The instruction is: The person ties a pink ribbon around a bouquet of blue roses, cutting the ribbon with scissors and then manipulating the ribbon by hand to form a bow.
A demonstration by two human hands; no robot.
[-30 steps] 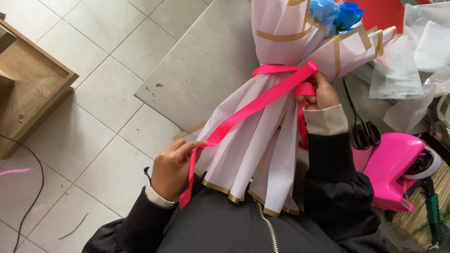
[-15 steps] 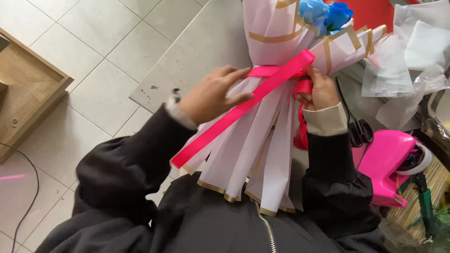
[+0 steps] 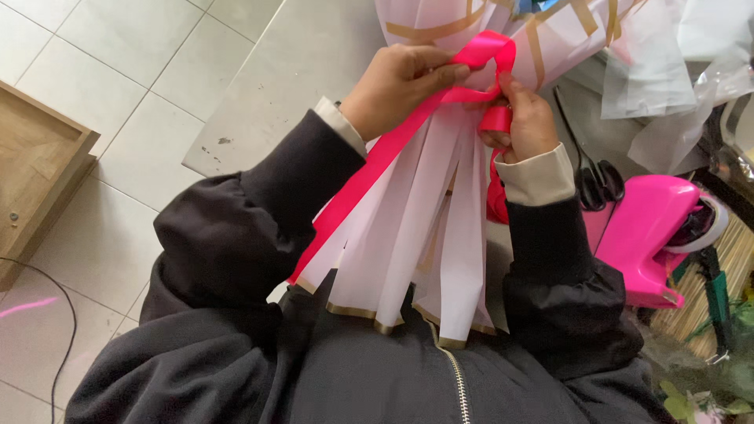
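Note:
A bouquet wrapped in pale pink paper with gold edges [image 3: 440, 212] lies across my lap and the table edge. A bright pink satin ribbon [image 3: 369, 169] is wound around its neck, one long tail running down to the lower left. My left hand [image 3: 400, 82] pinches a loop of the ribbon at the neck. My right hand [image 3: 526, 118] grips the ribbon just beside it, on the right of the wrap. Both hands nearly touch. The flowers at the top are mostly out of frame.
A grey tabletop [image 3: 314, 71] lies under the bouquet. Black scissors [image 3: 597, 180] and a pink tape dispenser [image 3: 652, 235] sit to the right, with clear cellophane sheets [image 3: 675, 71] behind. A wooden crate [image 3: 35, 188] stands on the tiled floor at left.
My left hand rose from the ribbon's lower tail to the bouquet's neck and now pinches a loop there. My right hand stayed at the neck. The view has shifted closer.

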